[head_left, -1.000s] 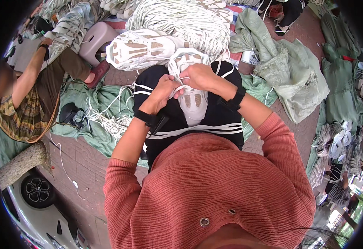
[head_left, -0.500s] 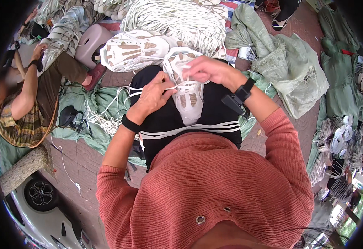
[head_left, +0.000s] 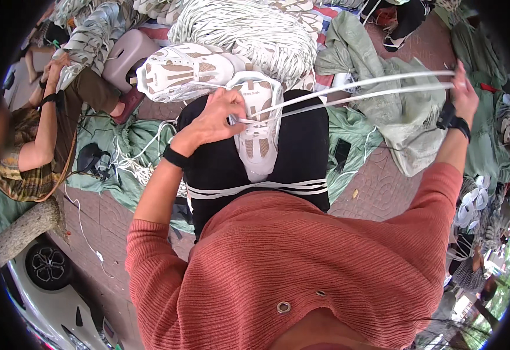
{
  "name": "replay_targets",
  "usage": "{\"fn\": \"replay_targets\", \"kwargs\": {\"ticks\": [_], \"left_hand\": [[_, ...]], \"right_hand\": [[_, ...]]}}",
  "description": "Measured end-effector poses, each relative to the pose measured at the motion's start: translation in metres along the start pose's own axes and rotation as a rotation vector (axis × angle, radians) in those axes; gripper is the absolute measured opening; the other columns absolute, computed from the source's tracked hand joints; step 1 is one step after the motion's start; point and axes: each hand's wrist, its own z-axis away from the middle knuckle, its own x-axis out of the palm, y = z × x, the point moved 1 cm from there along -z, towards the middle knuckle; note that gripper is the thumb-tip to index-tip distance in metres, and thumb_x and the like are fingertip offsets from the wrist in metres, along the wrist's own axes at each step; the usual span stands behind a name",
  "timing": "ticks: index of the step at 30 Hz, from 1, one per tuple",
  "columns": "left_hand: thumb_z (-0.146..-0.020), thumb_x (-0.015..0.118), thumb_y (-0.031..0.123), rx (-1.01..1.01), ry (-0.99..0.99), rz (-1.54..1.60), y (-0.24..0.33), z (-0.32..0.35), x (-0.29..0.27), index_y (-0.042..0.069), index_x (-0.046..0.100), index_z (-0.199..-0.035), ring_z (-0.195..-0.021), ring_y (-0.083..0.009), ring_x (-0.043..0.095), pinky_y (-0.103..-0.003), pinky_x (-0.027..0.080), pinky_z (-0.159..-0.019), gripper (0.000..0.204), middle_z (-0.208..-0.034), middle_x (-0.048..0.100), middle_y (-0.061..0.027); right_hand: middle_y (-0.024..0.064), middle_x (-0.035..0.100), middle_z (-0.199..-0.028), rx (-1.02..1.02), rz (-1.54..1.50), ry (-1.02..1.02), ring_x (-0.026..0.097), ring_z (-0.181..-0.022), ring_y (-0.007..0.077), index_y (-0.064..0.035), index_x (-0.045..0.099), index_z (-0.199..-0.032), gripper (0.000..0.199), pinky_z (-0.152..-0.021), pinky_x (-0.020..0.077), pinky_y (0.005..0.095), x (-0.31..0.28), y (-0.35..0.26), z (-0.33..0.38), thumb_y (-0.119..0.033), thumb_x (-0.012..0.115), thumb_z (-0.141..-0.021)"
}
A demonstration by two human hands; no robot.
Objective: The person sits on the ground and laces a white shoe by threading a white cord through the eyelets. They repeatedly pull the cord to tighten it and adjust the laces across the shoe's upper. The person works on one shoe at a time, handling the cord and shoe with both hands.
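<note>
A white and tan sneaker [head_left: 259,153] lies between my thighs, its toe toward me. White shoelace [head_left: 360,87] runs from its eyelets in two taut strands far out to the right. At that outer end my right hand [head_left: 464,92] is closed on the lace; motion smears it a little. My left hand [head_left: 223,116] is at the left side of the sneaker, fingers pinched by the eyelets on what looks like lace. Another white and tan sneaker [head_left: 179,73] rests on its side beyond my left hand. More white laces [head_left: 255,185] lie across my lap.
A big heap of white laces [head_left: 237,35] lies ahead. At left a person [head_left: 30,140] sits near a pale stool [head_left: 127,58], handling shoes. Pale green sacks [head_left: 409,105] lie at right. A parked car [head_left: 56,291] and a stone post [head_left: 27,230] stand at lower left.
My right hand has swung from the sneaker far out to the right, drawing the lace into two long strands. My left hand stays beside the eyelets, slightly shifted.
</note>
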Motion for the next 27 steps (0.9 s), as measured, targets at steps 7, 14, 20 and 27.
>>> {"fn": "replay_targets", "kwargs": {"ticks": [7, 14, 20, 27], "left_hand": [[-0.071, 0.073, 0.008, 0.024, 0.052, -0.091, -0.005, -0.008, 0.010, 0.013, 0.062, -0.094, -0.094, -0.0267, 0.048, -0.039, 0.035, -0.086, 0.026, -0.094, 0.056, -0.0033], [-0.072, 0.077, 0.016, 0.054, 0.189, -0.236, 0.021, -0.020, 0.025, 0.012, 0.062, -0.092, -0.096, -0.0275, 0.049, -0.039, 0.036, -0.083, 0.025, -0.097, 0.054, -0.0047], [-0.072, 0.077, 0.015, 0.057, 0.094, -0.201, 0.015, -0.032, 0.047, 0.009, 0.060, -0.085, -0.098, -0.0268, 0.048, -0.040, 0.035, -0.082, 0.022, -0.096, 0.052, -0.0061], [-0.094, 0.059, 0.013, -0.275, 0.160, 0.998, 0.017, -0.011, 0.010, 0.006, 0.059, -0.092, -0.089, -0.0199, 0.060, -0.031, 0.044, -0.088, 0.008, -0.089, 0.063, -0.0056]], "right_hand": [[0.0169, 0.052, -0.137, 0.154, -0.616, 0.156, 0.057, -0.107, 0.0286, 0.0042, 0.037, -0.141, 0.048, -0.088, 0.0489, 0.0372, -0.099, 0.054, -0.032, -0.019, 0.027, -0.100], [-0.0039, 0.053, -0.081, 0.465, -0.138, -0.432, 0.044, -0.062, 0.0043, -0.0087, 0.061, -0.110, 0.022, -0.049, 0.0337, 0.0172, 0.184, 0.057, 0.143, -0.019, 0.045, -0.097], [0.0059, 0.068, -0.086, -0.048, 0.134, -0.694, 0.064, -0.081, 0.0139, -0.0027, 0.067, -0.093, 0.016, -0.076, 0.0502, 0.0284, 0.322, 0.039, 0.270, -0.015, 0.058, -0.092], [0.0059, 0.063, -0.074, -0.297, 0.517, -0.590, 0.063, -0.077, 0.0272, -0.0105, 0.068, -0.087, 0.013, -0.067, 0.0432, 0.0410, 0.336, 0.044, 0.301, -0.022, 0.061, -0.088]]}}
